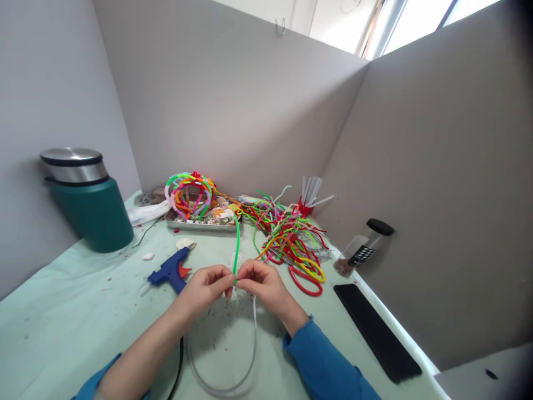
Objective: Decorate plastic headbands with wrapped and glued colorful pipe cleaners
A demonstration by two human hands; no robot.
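Observation:
My left hand (211,282) and my right hand (262,282) meet in the middle over the table, fingertips nearly touching. Both are closed in a pinch around the lower end of a green pipe cleaner (237,244), whose free length stands up and away from me. Below the hands curves a thin pale headband-like hoop (255,339); its top passes behind the fingers, so I cannot tell how it is held. A blue glue gun (170,271) lies just left of my left hand, with a black cord running toward me.
A metal tray (204,226) holds shells and colourful wrapped hoops (192,194). Right of it lie tangled pipe cleaners (287,228) and red scissor handles (308,290). A green bottle (91,211) stands left; a clear jar (362,250) and a black slab (375,330) are right. Partitions enclose the table.

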